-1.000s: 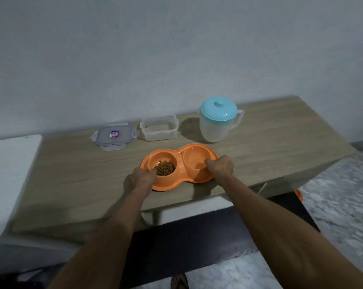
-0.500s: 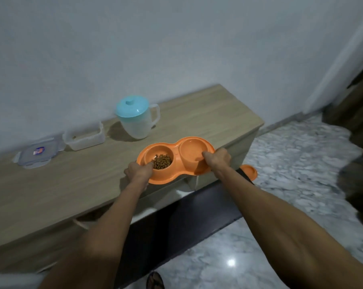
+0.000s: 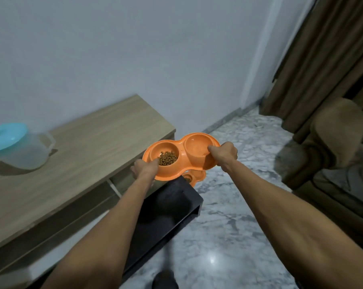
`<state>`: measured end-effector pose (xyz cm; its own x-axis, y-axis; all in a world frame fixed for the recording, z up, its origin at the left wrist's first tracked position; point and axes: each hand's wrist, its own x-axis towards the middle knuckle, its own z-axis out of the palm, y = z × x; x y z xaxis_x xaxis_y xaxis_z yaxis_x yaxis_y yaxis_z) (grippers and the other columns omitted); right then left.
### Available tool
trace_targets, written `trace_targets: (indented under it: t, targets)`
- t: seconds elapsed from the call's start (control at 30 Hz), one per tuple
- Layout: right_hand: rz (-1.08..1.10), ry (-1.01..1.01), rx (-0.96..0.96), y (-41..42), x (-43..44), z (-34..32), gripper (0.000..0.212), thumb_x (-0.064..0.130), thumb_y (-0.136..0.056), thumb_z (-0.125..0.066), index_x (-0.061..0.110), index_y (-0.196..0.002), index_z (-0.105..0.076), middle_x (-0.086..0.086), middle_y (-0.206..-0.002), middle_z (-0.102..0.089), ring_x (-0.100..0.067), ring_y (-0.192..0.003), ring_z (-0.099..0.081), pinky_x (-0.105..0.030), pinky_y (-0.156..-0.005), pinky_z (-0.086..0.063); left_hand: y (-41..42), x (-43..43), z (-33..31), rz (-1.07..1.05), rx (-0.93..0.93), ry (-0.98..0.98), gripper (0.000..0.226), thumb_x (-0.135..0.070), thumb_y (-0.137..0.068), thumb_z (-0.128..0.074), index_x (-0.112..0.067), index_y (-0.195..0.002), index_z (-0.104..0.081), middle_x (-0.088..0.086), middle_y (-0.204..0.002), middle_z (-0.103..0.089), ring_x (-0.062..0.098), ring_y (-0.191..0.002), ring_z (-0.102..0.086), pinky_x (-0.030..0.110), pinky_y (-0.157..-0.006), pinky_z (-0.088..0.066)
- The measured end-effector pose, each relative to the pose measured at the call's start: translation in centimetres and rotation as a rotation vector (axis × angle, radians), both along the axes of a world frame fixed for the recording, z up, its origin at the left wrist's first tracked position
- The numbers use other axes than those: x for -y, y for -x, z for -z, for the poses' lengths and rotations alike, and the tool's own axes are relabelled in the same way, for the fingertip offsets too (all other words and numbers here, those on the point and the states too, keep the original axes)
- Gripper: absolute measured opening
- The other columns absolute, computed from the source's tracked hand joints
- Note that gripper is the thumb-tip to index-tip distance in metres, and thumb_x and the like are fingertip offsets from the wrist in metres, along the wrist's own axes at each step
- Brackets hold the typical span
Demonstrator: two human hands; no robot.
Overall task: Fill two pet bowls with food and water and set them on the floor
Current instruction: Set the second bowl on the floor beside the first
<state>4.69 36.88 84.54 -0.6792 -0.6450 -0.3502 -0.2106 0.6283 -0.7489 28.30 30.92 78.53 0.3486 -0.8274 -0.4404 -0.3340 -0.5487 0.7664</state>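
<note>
An orange double pet bowl (image 3: 182,146) hangs in the air past the right end of the wooden table (image 3: 88,155), above the marble floor (image 3: 228,215). Its left cup holds brown kibble (image 3: 167,158); its right cup looks wet with a little water. My left hand (image 3: 144,168) grips the bowl's left end and my right hand (image 3: 224,154) grips its right end. A second orange double bowl (image 3: 196,177) sits on the floor just below, mostly hidden by the held one.
A clear pitcher with a blue lid (image 3: 15,146) stands on the table at far left. A black low shelf (image 3: 168,209) juts out under the table. A brown armchair (image 3: 330,155) and curtain (image 3: 314,59) fill the right side. A foot (image 3: 165,280) shows at the bottom.
Both hands lifted the orange bowl off the table and carried it right, beyond the table's end. My view swung right, so the food container and its lid left the frame.
</note>
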Motion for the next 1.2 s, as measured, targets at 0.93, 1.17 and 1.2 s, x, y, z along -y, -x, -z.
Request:
trace_targets:
  t: [0.93, 1.17, 1.2]
  targets:
    - [0.039, 0.006, 0.003, 36.2, 27.7, 7.1, 0.048, 0.033, -0.076, -0.071, 0.009, -0.116, -0.056, -0.012, -0.116, -0.061, -0.028, -0.092, -0.058, -0.040, -0.079, -0.051, 36.7, 26.2, 5.8, 0.007, 0.020, 0.001, 0.065, -0.052, -0.060, -0.068, 0.000, -0.098, -0.065, 0.020, -0.106, -0.062, 0.040, -0.090, -0.066, 0.050, -0.079, -0.059]
    - [-0.100, -0.026, 0.057, 41.8, 37.1, 16.7, 0.059, 0.035, -0.072, -0.070, 0.014, -0.124, -0.054, -0.010, -0.123, -0.059, -0.030, -0.102, -0.061, -0.043, -0.087, -0.053, 42.9, 30.7, 14.1, -0.169, 0.038, -0.016, 0.037, -0.041, -0.062, -0.062, -0.005, -0.069, -0.059, 0.017, -0.077, -0.065, 0.034, -0.072, -0.066, 0.039, -0.059, -0.052]
    - [-0.120, -0.038, 0.057, 42.6, 38.4, 18.5, 0.059, 0.035, -0.072, -0.070, 0.014, -0.124, -0.054, -0.010, -0.122, -0.059, -0.029, -0.101, -0.062, -0.041, -0.085, -0.053, 43.8, 31.4, 15.9, -0.199, 0.042, -0.026, 0.032, -0.040, -0.060, -0.060, -0.009, -0.064, -0.055, 0.017, -0.074, -0.062, 0.036, -0.071, -0.065, 0.039, -0.059, -0.051]
